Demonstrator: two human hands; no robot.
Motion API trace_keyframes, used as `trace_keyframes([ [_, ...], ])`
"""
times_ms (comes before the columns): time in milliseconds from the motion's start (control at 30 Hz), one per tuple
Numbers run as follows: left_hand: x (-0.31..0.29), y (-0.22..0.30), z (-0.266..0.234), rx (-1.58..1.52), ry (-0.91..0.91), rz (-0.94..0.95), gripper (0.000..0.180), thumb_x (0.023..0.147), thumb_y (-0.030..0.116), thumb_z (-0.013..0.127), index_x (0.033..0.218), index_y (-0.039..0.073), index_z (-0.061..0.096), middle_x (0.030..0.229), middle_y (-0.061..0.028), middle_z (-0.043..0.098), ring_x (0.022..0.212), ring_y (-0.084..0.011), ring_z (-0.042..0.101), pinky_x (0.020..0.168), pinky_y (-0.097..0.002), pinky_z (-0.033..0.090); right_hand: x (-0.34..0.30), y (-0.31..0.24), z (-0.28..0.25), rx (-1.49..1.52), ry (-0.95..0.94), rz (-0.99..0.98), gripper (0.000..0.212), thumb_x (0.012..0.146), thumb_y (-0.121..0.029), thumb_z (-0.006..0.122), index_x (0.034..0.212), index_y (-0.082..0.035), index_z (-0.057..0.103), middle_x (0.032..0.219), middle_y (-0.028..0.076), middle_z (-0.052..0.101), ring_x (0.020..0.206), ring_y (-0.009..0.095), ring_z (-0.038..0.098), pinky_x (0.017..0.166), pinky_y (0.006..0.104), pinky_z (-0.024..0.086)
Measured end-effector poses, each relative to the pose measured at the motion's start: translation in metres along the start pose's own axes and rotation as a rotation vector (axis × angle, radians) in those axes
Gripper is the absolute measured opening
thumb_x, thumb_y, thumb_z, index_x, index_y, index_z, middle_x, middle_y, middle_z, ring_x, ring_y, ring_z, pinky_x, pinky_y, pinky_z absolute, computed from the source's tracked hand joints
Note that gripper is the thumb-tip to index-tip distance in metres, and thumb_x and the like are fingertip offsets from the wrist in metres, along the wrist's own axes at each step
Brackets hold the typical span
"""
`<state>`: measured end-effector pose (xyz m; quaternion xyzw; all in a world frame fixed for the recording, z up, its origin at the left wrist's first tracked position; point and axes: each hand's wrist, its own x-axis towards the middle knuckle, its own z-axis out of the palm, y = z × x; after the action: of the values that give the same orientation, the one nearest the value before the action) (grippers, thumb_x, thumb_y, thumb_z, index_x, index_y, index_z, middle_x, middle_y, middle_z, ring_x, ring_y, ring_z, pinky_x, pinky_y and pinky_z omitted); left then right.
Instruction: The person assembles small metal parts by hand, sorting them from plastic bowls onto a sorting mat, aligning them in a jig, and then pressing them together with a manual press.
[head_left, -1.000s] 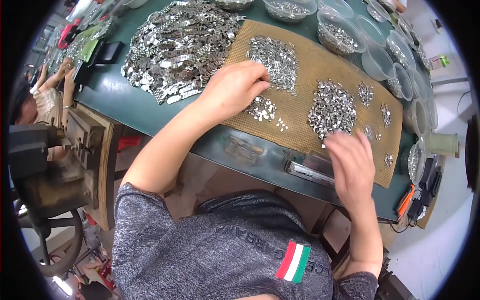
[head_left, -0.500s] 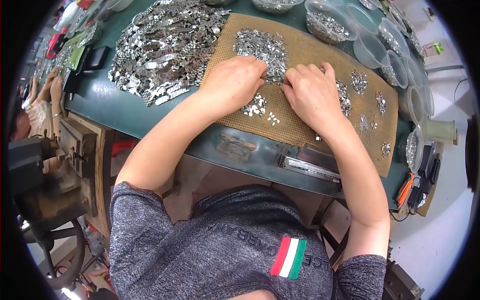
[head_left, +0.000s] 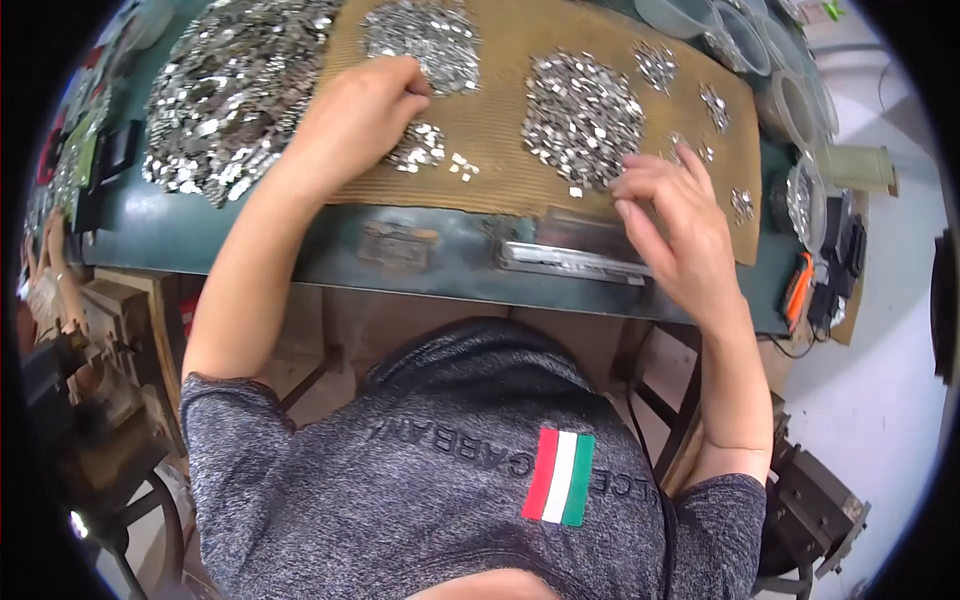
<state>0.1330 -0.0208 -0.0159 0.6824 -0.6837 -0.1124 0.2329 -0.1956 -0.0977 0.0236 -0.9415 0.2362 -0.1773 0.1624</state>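
Observation:
Over the tan ribbed mat [head_left: 490,165], my left hand [head_left: 365,115] is closed, thumb against the bent forefinger. Whatever it pinches is hidden. It lies between a heap of small silver metal pieces [head_left: 425,45] and a smaller group of shiny flat pieces [head_left: 418,148]. My right hand [head_left: 680,215] is at the mat's near right, its fingers loosely bent and apart, with nothing visible in them. Its fingertips are beside the lower right edge of a large pile of small silver blocks [head_left: 583,120].
A big mound of linked metal strips [head_left: 235,90] covers the table's left side. Clear plastic bowls [head_left: 795,110] line the right edge. A metal rail [head_left: 570,260] lies along the front edge. Orange-handled tool [head_left: 798,290] and black items sit at the right corner.
The view has shifted right and farther down. My right hand has moved away from my left, rightward and nearer, uncovering the pile of blocks; its fingers have spread. My left hand stays by the small pieces.

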Motion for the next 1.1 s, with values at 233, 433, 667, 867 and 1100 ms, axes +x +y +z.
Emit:
trace_keyframes([
  [233, -0.004, 0.006, 0.023, 0.336, 0.179, 0.146, 0.011, 0.097, 0.015, 0.064, 0.097, 0.005, 0.062, 0.092, -0.0124, 0.066, 0.091, -0.0340, 0.065, 0.078, -0.0439, 0.052, -0.053, -0.018, 0.009, 0.079, -0.015, 0.100, 0.013, 0.091, -0.006, 0.072, 0.102, -0.008, 0.065, 0.109, 0.005, 0.073, 0.119, 0.028, 0.066, 0.117, 0.0555, 0.034],
  [433, -0.006, 0.007, 0.024, 0.398, 0.191, 0.167, 0.013, 0.096, 0.018, 0.066, 0.097, 0.006, 0.062, 0.091, -0.0104, 0.066, 0.091, -0.0312, 0.066, 0.078, -0.0421, 0.052, -0.062, -0.025, 0.020, 0.023, 0.018, 0.096, 0.013, 0.091, -0.002, 0.071, 0.100, -0.007, 0.064, 0.111, 0.007, 0.073, 0.119, 0.030, 0.067, 0.117, 0.0574, 0.034],
  [667, -0.009, 0.014, 0.020, 0.388, 0.209, 0.131, 0.015, 0.096, 0.020, 0.067, 0.095, 0.006, 0.063, 0.091, -0.0109, 0.067, 0.089, -0.0333, 0.066, 0.076, -0.0422, 0.053, -0.062, -0.031, 0.026, -0.055, 0.106, 0.060, 0.017, 0.087, -0.001, 0.074, 0.099, -0.007, 0.064, 0.108, 0.006, 0.074, 0.110, 0.027, 0.070, 0.112, 0.0556, 0.041],
  [867, -0.019, 0.048, 0.014, -0.323, 0.078, -0.105, 0.018, 0.101, 0.021, 0.066, 0.102, 0.003, 0.067, 0.086, -0.0060, 0.068, 0.079, -0.0174, 0.064, 0.072, -0.0305, 0.051, -0.064, -0.036, 0.023, -0.096, 0.124, 0.030, 0.017, 0.085, -0.001, 0.075, 0.100, -0.005, 0.070, 0.110, 0.008, 0.076, 0.106, 0.026, 0.072, 0.108, 0.0524, 0.045],
  [1100, -0.035, 0.099, 0.038, -0.911, -0.172, -0.152, 0.013, 0.100, 0.014, 0.068, 0.105, 0.001, 0.067, 0.094, 0.0016, 0.066, 0.085, -0.0055, 0.057, 0.074, -0.0235, 0.049, -0.068, -0.029, 0.015, 0.090, 0.097, 0.118, 0.021, 0.088, 0.000, 0.072, 0.108, -0.004, 0.073, 0.115, 0.011, 0.076, 0.111, 0.029, 0.072, 0.110, 0.0502, 0.045],
])
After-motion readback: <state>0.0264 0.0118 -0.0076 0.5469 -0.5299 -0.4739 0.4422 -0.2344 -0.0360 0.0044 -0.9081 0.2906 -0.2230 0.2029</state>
